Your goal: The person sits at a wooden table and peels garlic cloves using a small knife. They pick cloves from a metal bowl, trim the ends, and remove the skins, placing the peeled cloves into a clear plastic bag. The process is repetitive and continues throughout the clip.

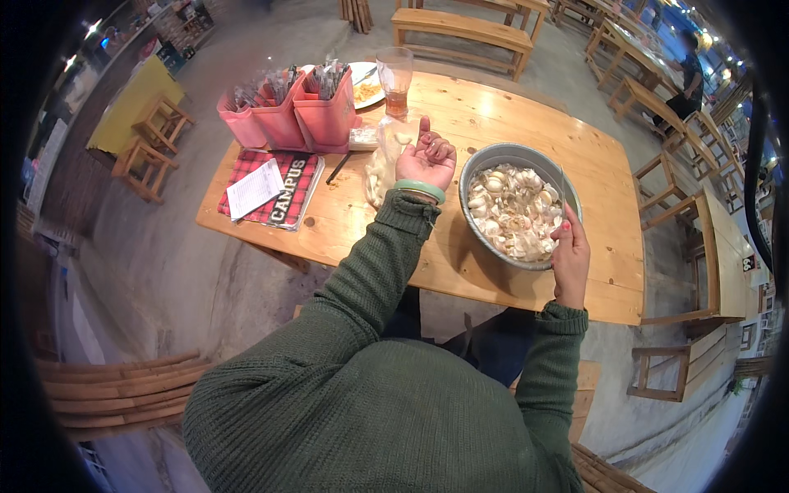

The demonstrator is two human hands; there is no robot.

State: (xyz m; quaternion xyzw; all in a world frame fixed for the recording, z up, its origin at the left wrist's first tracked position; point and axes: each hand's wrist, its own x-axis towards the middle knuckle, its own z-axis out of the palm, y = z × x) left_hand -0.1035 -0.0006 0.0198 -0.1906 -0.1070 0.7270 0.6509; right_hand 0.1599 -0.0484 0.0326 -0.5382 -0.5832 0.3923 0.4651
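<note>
My left hand is palm up, with a green bangle at its wrist; the index finger points away and the other fingers are curled, with no object visible in them. Beside it lies a clear plastic bag with pale pieces inside, perhaps peeled garlic cloves. My right hand grips a knife by its handle, the thin blade pointing away from me, over the right rim of a round grey metal bowl. Garlic cloves and loose papery skins fill much of the bowl.
Pink containers of wrapped utensils stand at the back left of the wooden table. Near them are a glass with some brown drink, a plate of food, a notebook with a paper pad, and a black pen. A person sits far right.
</note>
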